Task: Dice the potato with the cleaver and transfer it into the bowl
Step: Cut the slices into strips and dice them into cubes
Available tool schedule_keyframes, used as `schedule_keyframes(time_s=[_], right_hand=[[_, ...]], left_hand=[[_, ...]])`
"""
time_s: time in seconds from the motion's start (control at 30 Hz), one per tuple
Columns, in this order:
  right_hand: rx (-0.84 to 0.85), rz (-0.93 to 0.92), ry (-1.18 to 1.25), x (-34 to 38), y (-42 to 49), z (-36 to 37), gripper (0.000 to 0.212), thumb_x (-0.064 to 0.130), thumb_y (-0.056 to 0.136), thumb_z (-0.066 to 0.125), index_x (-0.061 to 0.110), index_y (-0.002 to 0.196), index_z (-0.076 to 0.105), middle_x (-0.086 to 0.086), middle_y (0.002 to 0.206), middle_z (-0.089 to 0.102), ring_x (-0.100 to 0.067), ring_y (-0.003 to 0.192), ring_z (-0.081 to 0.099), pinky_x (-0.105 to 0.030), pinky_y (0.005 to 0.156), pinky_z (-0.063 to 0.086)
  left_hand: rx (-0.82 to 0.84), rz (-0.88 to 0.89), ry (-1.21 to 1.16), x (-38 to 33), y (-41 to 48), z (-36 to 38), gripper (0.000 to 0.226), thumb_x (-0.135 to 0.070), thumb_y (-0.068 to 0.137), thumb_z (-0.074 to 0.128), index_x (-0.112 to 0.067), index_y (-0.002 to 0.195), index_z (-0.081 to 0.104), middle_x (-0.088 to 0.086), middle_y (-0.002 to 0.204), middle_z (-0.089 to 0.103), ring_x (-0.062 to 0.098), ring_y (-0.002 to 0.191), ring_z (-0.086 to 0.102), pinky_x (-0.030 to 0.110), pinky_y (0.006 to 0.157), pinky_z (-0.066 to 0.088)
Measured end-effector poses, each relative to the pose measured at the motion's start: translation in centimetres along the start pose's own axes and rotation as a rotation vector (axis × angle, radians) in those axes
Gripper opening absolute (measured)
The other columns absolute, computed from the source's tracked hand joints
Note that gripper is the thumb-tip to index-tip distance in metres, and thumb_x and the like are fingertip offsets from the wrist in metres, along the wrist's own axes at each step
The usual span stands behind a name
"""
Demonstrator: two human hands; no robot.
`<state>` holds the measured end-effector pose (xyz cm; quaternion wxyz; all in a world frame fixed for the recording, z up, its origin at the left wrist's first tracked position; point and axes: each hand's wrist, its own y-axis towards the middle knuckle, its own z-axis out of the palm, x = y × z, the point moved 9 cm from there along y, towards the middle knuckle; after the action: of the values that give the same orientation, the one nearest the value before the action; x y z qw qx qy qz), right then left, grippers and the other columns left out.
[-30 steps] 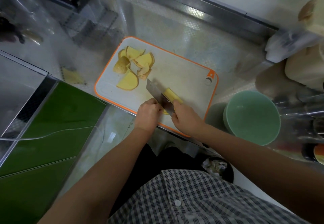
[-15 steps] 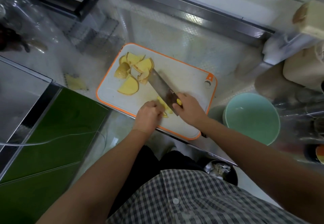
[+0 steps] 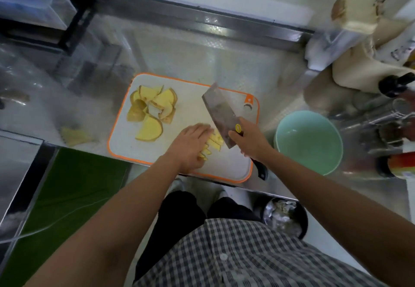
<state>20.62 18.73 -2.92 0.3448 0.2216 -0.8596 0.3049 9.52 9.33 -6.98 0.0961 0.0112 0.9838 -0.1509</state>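
Risk first, big items down. Cutting board [image 3: 190, 116], white with an orange rim, sits close to the counter's near lip; hard chops could probably walk it toward the edge. Bowl [image 3: 308, 145], mint green and empty, stands just right of the board, so pieces carried over could drop in the gap between them. Cleaver [image 3: 221, 116] is tipped so its flat side shows, edge facing left. I cannot tell whether it touches the board. Right hand [image 3: 249, 139] is wrapped round the handle, up where it meets the blade. Left hand [image 3: 190, 145] lies fairly flat on the potato strips [image 3: 213, 144], pressing them, fingertips near the blade. That is the main hazard: a cut if the strips slip. Potato slices [image 3: 152, 111], uncut, are piled at the board's far left. Most dicing looks undone.

Surface and room: counter [image 3: 202, 57] is patterned steel, glary, possibly wet. Green panel [image 3: 67, 185] is lower left. Bin [image 3: 283, 217] holds crumpled waste below the counter edge. Bottles [image 3: 393, 84] crowd the right side. Yellowish scrap [image 3: 74, 137] lies on the counter left of the board.
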Motion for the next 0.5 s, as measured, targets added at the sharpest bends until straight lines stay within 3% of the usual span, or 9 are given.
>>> schedule_keyframes(time_s=[0.13, 0.2, 0.3, 0.37, 0.5], right_hand=[[-0.116, 0.074, -0.003, -0.6, -0.5, -0.5, 0.012, 0.015, 0.092, 0.051, 0.005, 0.097, 0.048, -0.013, 0.066, 0.055, -0.015, 0.035, 0.047, -0.024, 0.031, 0.038], [-0.189, 0.079, -0.049, -0.5, -0.9, -1.0, 0.008, 0.016, 0.091, 0.052, 0.009, 0.093, 0.048, -0.005, 0.064, 0.054, -0.019, 0.046, 0.050, -0.032, 0.042, 0.043], [-0.331, 0.072, -0.164, -0.1, -1.8, -1.6, 0.011, 0.018, 0.091, 0.054, 0.008, 0.094, 0.050, -0.011, 0.076, 0.058, -0.033, 0.068, 0.055, -0.043, 0.060, 0.047], [-0.383, 0.073, -0.222, 0.2, -2.2, -1.3, 0.013, 0.019, 0.092, 0.053, 0.007, 0.095, 0.049, -0.012, 0.079, 0.054, -0.038, 0.071, 0.055, -0.047, 0.061, 0.047], [-0.395, 0.059, -0.259, 0.9, -2.8, 0.2, 0.011, 0.017, 0.092, 0.054, 0.010, 0.091, 0.046, -0.007, 0.077, 0.045, -0.037, 0.070, 0.052, -0.040, 0.056, 0.039]], left_hand=[[-0.098, 0.128, 0.041, -0.3, 0.7, -1.8, 0.060, -0.030, 0.065, 0.068, -0.010, 0.120, 0.055, 0.011, 0.119, 0.054, 0.032, 0.110, 0.050, 0.042, 0.089, 0.044], [-0.100, 0.148, 0.069, -0.3, 0.8, -2.2, 0.047, -0.029, 0.061, 0.067, -0.008, 0.103, 0.058, 0.013, 0.103, 0.055, 0.032, 0.094, 0.054, 0.040, 0.075, 0.047], [-0.154, 0.055, 0.094, 1.0, 0.7, -2.6, 0.042, -0.028, 0.058, 0.074, -0.006, 0.090, 0.058, 0.014, 0.089, 0.055, 0.030, 0.080, 0.056, 0.037, 0.061, 0.048], [-0.179, -0.006, 0.047, 2.0, 0.6, -2.9, 0.038, -0.027, 0.066, 0.074, -0.004, 0.093, 0.058, 0.015, 0.089, 0.056, 0.032, 0.082, 0.056, 0.038, 0.062, 0.048], [-0.164, 0.030, 0.015, 2.5, 0.4, -3.1, 0.044, -0.034, 0.068, 0.076, -0.005, 0.095, 0.057, 0.015, 0.092, 0.054, 0.032, 0.085, 0.055, 0.039, 0.067, 0.049]])
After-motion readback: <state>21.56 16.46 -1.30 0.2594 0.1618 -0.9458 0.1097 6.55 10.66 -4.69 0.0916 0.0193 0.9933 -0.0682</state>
